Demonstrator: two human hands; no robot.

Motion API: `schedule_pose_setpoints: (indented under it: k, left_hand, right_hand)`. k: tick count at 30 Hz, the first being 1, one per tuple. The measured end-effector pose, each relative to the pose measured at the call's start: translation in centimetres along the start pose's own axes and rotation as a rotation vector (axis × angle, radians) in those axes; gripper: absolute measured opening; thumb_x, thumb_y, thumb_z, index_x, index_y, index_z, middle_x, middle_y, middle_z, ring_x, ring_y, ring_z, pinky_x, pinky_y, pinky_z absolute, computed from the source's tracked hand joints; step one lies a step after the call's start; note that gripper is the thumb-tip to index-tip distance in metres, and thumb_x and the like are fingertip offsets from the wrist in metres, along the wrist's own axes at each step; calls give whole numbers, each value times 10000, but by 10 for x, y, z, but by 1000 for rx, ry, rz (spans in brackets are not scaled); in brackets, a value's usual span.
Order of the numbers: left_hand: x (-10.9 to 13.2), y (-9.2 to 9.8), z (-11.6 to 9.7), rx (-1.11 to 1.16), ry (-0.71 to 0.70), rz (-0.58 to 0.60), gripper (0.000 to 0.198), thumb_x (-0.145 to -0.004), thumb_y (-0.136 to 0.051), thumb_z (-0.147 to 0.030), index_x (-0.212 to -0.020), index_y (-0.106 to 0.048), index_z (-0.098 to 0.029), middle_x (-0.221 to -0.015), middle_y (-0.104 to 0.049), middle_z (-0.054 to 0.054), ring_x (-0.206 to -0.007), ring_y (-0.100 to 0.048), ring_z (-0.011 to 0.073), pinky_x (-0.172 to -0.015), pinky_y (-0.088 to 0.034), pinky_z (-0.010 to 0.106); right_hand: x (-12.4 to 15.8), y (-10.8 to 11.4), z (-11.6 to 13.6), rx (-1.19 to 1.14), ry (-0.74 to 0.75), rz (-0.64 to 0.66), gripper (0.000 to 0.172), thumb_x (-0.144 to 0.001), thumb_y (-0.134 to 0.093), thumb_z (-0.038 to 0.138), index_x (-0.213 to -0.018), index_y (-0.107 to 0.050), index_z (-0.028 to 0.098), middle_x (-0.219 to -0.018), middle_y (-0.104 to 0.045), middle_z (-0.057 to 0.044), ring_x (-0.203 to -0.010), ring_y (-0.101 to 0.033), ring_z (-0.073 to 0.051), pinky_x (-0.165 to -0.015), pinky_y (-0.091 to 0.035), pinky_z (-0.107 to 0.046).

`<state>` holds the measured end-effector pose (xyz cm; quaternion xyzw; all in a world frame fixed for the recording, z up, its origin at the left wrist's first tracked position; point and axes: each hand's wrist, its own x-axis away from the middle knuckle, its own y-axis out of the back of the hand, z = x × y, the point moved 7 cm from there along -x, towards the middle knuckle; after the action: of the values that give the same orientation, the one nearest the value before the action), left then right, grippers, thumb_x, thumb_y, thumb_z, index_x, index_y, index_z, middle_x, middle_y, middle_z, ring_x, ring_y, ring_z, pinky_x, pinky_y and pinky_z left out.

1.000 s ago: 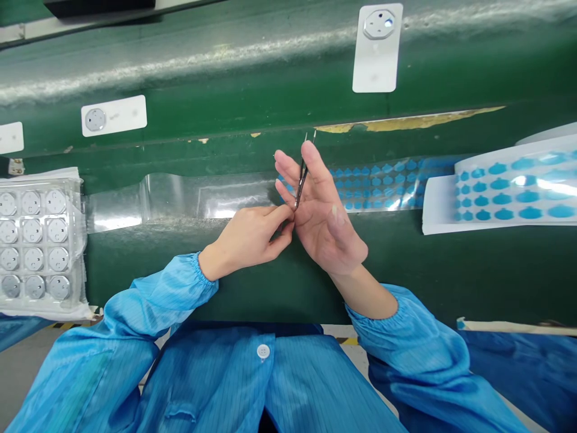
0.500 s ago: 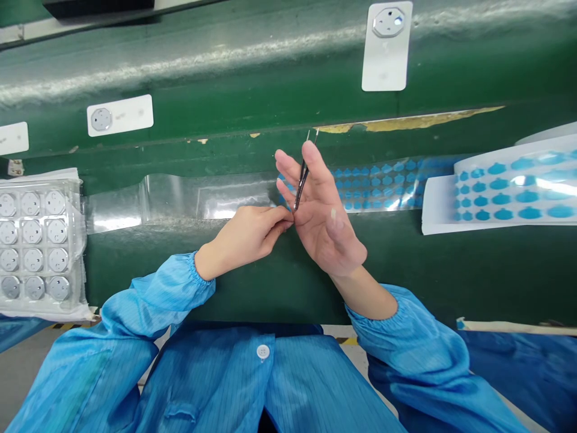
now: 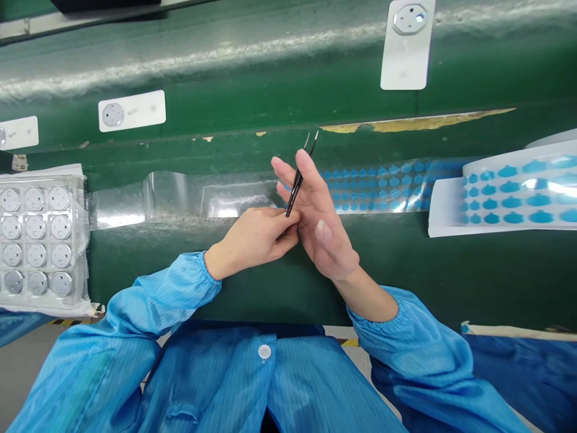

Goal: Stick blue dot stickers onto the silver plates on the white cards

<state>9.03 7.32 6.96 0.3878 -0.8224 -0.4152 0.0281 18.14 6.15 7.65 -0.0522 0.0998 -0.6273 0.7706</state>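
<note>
A pair of black tweezers slants up and away, its tips slightly apart, tucked between the fingers of my right hand. That palm is turned up, with the fingers stretched out and the thumb bent over it. My left hand is closed, its fingertips against the edge of my right palm. Whatever those fingertips pinch, if anything, is hidden. Beneath both hands runs a clear plastic strip. Farther right it carries rows of blue stickers.
At left stands a clear tray of round silver parts. White cards, the left card and the right card, each bear one such part. A white backing sheet with blue stickers lies right. The green bench has chipped edging.
My left fingers have slid slightly right and lower against my right palm. The tweezers lean over more, with their back end now over my left fingers. The whole view has shifted a little.
</note>
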Motion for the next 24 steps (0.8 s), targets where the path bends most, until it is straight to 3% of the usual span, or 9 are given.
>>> schedule_pose_setpoints:
  k: [6,10,13,19,24]
  left_hand:
    - [1,1,4,139,44,-71,115,-911,-570,-154,-798,-582,-172,-706,-611,-15,-581,-513,104,-565,-394,246]
    - [2,0,10,270,124,-115,91,-831,-575,-115,-763,-586,-175,-665,-599,-40,-564,-509,84,-566,-404,225]
    - [1,-1,14,391,194,-121,103,-799,-577,-84,-751,-592,-174,-641,-583,-54,-553,-520,70,-563,-422,203]
    - [-1,-4,14,488,257,-54,58,-920,-609,-155,-890,-656,-172,-680,-642,-37,-556,-566,75,-570,-464,204]
    - [-1,-5,13,445,240,-20,78,-970,-588,-202,-928,-648,-176,-720,-673,-18,-585,-602,92,-596,-471,225]
  right_hand:
    - [-1,2,0,-54,7,0,803,-939,-514,749,-1640,-313,413,-1722,-349,42,-1659,-139,-283,-1378,-134,-541]
    - [-2,7,0,-62,-43,-34,881,-882,-539,856,-1628,-307,449,-1714,-352,58,-1665,-92,-304,-1367,-173,-579]
    - [-2,11,4,45,-19,-45,891,-897,-434,913,-1643,-270,455,-1735,-304,67,-1661,-107,-324,-1347,-223,-595]
    - [-3,17,4,370,3,-1,990,-896,-186,971,-1705,-22,425,-1772,-213,22,-1642,-186,-365,-1284,-339,-590]
    - [-3,16,2,423,-2,-11,968,-943,-321,910,-1711,-10,408,-1738,-312,-25,-1614,-279,-375,-1250,-383,-611]
